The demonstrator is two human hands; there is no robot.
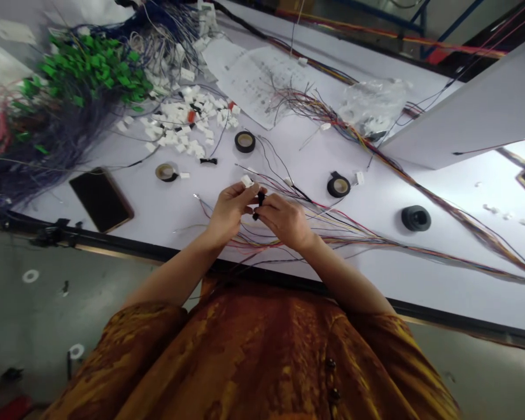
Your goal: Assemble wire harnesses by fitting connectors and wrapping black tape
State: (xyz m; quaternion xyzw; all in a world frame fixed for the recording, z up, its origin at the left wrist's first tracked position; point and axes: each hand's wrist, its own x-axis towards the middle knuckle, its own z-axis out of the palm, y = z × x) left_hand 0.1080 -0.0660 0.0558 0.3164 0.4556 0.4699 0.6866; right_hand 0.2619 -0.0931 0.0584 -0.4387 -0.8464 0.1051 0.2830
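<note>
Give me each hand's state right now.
Left hand: closed, pinching a white connector.
Right hand: closed, holding a small black piece.

My white surface (pixel 446 303) has a black edge along the side nearest me. On it lie a dark phone (pixel 101 199), three rolls of black tape (pixel 245 142), a thick dark rubber ring (pixel 415 218), a printed sheet (pixel 256 81), a clear plastic bag (pixel 374 105), a heap of white connectors (pixel 179 122), a bundle of green-tagged wires (pixel 91 73), and long multicoloured wires (pixel 354 236) running off toward my right.
</note>
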